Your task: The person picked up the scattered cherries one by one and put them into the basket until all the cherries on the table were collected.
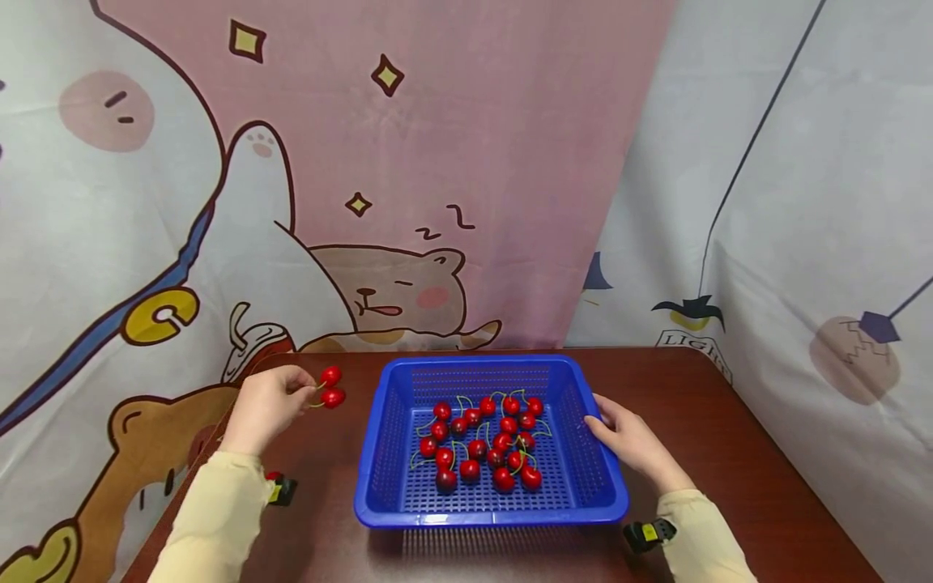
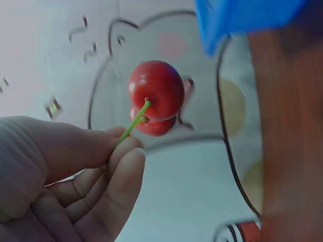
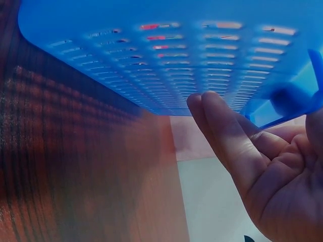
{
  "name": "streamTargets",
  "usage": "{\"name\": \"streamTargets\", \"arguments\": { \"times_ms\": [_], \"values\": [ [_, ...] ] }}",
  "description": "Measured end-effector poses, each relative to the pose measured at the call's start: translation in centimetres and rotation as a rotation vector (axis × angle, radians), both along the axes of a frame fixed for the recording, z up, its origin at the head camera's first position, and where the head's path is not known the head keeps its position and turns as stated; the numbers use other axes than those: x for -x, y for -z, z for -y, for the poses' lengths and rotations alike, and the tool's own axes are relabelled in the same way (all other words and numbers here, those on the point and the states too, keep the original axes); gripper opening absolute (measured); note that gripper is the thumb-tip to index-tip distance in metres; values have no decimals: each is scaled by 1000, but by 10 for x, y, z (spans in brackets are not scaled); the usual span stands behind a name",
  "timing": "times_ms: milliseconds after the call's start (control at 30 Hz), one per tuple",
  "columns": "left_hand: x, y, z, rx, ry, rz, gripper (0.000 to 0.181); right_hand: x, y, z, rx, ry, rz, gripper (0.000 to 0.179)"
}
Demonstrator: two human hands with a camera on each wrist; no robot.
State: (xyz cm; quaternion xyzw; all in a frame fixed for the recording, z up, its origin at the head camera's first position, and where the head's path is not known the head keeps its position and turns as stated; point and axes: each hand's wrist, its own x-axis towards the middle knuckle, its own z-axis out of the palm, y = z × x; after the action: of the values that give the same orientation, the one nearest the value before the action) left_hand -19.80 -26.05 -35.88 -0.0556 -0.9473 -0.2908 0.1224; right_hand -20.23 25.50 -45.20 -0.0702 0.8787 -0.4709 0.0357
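Two red cherries (image 2: 156, 88) dangle from green stems that my left hand (image 1: 270, 405) pinches between thumb and fingertips, left of the basket and above the table. A blue plastic basket (image 1: 492, 518) with slotted walls stands in the middle of the head view. Several dark-stemmed and green-stemmed cherries (image 1: 470, 470) lie spread over its floor. My right hand (image 1: 630, 437) grips the basket's right rim, thumb over the edge. From the right wrist view, the fingers (image 3: 227, 131) reach along the outside beneath the slotted blue surface.
The brown wooden table (image 1: 313, 518) extends on both sides of the basket. Behind it hangs a cloth (image 1: 496, 162) printed with cartoon animals, meeting the table's back edge. Black wrist cameras sit at both cream sleeves (image 1: 219, 510).
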Motion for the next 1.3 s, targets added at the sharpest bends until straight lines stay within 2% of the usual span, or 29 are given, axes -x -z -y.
{"name": "streamTargets", "arguments": {
  "times_ms": [233, 533, 633, 867, 1000, 1133, 1300],
  "values": [
    [16, -12, -46, 5, 114, -85, 6, 0, 1, 0, 9, -3, 5, 61],
    [29, -14, -101, 50, 318, -238, 11, 0, -1, 1, 4, 1, 7, 62],
    [32, -13, -118, 69, 380, -260, 13, 0, 0, 2, 0, 7, 9, 61],
    [37, -7, -154, 100, 507, -225, 11, -1, 0, 1, 1, 10, 10, 61],
    [40, 0, -169, 125, 596, -161, 14, 0, 0, 1, 3, 7, 5, 61],
    [42, 9, -181, 194, 690, -85, 16, -1, 0, 1, 6, 11, 8, 62],
    [43, 20, -192, 271, 800, -41, 16, 0, 1, 1, 1, 2, -10, 61]
  ]
}}
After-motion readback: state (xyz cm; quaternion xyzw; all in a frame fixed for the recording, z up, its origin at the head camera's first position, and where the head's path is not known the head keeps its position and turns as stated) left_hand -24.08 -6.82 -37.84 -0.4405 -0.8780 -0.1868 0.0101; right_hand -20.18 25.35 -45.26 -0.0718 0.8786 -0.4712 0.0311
